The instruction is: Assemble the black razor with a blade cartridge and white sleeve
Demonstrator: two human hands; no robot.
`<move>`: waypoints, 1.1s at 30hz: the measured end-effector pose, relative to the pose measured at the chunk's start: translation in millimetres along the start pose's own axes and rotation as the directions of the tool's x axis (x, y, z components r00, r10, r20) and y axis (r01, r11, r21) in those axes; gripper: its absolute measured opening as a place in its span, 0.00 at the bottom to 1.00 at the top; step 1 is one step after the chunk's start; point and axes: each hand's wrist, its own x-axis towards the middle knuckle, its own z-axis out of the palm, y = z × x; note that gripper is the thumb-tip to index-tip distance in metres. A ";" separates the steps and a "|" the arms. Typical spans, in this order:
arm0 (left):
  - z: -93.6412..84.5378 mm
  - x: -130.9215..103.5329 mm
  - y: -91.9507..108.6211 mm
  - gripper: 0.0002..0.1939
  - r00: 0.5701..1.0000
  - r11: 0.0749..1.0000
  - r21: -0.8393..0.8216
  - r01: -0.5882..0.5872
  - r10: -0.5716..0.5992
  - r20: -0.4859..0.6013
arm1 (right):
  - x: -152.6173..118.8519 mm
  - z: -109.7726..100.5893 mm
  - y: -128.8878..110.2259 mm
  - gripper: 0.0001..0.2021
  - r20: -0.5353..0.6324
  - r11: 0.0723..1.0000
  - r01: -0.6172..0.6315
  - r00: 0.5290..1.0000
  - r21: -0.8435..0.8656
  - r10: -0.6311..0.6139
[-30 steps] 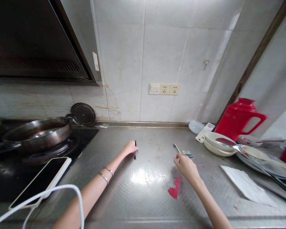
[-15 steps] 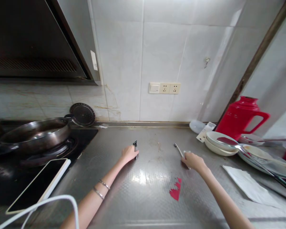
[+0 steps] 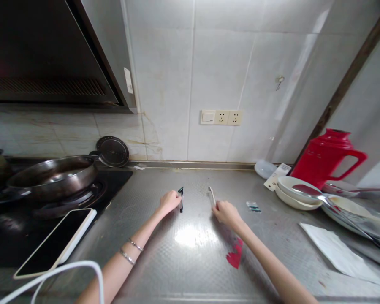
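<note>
On the steel counter, my left hand (image 3: 170, 202) is closed on a small black razor-like tool (image 3: 182, 200), which stands out past the fingertips with its head toward the wall. To its right, my right hand (image 3: 227, 213) grips a thin white toothbrush (image 3: 211, 195), its head pointing away from me. The brush's lower end is hidden by the fingers. A small clear packet (image 3: 253, 206) with dark stripes lies right of my right hand. Nearer to me, a jagged red piece (image 3: 234, 254) lies partly beside my right forearm.
At left, a pan (image 3: 55, 175) sits on the black stove, with a phone (image 3: 55, 242) and white cable (image 3: 82, 264) in front. At right are stacked bowls (image 3: 296, 196), a red thermos (image 3: 323, 156), plates with utensils, and a white paper (image 3: 338, 251).
My right hand has moved left with the toothbrush, closer to my left hand, and the clear packet now shows uncovered. My left hand still holds the black tool in about the same place.
</note>
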 end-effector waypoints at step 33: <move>-27.2 -6.5 -13.5 0.17 0.987 0.989 -0.033 -0.141 0.138 -0.082 | 13.4 -28.3 181.5 0.25 -0.031 0.938 0.173 0.985 0.301 -0.171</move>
